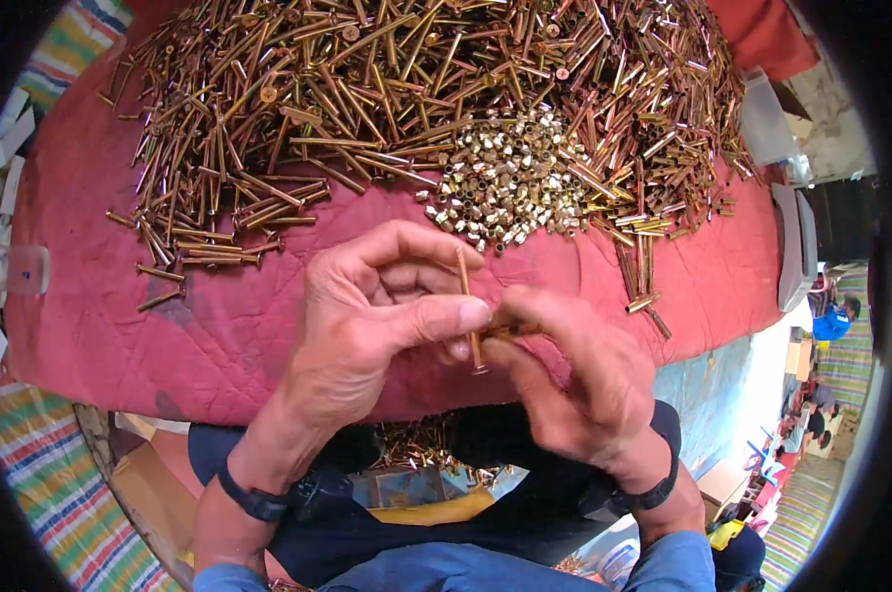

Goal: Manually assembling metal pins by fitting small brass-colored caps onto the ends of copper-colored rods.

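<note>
My left hand (357, 306) pinches a long brass-coloured bolt (463, 276) between thumb and fingers. The bolt stands nearly upright, its flat head at the lower end. Close beside it, my right hand (579, 375) is closed, its fingertips close to the bolt and slightly smeared by motion. A bit of brassy metal shows between those fingers, too hidden to name. Beyond the hands lies a heap of small shiny metal nuts or caps (510, 178). Around and behind them spreads a large pile of loose bolts (367, 84), with thin metal tubes (643, 261) at its right side.
A red padded cloth (101, 296) covers the work surface. Clear plastic containers (766, 118) stand at its right edge. More metal pieces (426, 449) lie below the near edge, between my legs. Other people (836, 321) appear far off at the right.
</note>
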The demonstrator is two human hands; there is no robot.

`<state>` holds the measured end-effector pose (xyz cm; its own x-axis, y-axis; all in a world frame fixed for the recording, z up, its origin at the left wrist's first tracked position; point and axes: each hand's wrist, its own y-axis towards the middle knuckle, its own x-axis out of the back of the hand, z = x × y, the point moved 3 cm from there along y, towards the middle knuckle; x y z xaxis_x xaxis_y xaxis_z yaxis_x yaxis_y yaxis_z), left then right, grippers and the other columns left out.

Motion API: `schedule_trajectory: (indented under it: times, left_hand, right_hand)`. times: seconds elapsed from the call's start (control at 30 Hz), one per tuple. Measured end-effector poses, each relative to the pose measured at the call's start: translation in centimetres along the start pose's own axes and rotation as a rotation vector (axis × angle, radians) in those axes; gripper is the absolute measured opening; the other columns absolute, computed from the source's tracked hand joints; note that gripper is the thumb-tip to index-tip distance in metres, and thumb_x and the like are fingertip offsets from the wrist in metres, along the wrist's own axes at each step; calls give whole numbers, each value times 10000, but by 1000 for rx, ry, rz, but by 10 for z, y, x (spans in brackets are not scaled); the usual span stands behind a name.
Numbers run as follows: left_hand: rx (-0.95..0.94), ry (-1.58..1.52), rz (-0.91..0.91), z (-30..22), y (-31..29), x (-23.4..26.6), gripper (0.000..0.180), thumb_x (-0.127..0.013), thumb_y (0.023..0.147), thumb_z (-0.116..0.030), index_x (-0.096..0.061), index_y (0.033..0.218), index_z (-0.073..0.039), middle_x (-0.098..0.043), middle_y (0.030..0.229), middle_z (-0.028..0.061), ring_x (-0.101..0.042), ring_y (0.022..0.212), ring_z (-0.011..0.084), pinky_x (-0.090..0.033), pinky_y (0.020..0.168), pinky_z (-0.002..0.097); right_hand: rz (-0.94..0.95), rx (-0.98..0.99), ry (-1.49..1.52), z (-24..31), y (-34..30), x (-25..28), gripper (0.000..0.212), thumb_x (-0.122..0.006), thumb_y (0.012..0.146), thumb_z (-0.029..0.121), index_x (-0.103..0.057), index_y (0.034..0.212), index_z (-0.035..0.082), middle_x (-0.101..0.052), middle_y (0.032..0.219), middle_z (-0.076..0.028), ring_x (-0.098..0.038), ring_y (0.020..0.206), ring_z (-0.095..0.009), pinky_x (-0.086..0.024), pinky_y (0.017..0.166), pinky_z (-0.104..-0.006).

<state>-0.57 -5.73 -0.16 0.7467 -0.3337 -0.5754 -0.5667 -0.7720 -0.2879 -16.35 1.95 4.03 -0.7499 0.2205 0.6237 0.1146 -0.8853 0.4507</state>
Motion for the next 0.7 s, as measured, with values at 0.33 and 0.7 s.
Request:
schedule_trajectory:
  times: [0.33, 0.7]
  left_hand:
    - [23, 131, 92, 11, -6, -7, 239, -620, 945, -75, -709, 1088, 94, -697, 829, 115, -636, 576, 159, -527, 515, 273]
    - [87, 18, 147, 18, -7, -9, 237, -587, 999, -80, -674, 1158, 74, -646, 646, 92, -612, 469, 137, -506, 413, 245]
  right_hand:
    - [-303, -631, 791, -28, -3, 16, 385, -673, 951, 34, -559, 1306, -63, -666, 1090, -107, -651, 1024, -169, -561, 895, -324]
    - [-263, -488, 700, -29, -9, 17, 410, -669, 944, 6, -534, 1321, -82, -664, 1104, -140, -663, 1016, -187, -553, 910, -328]
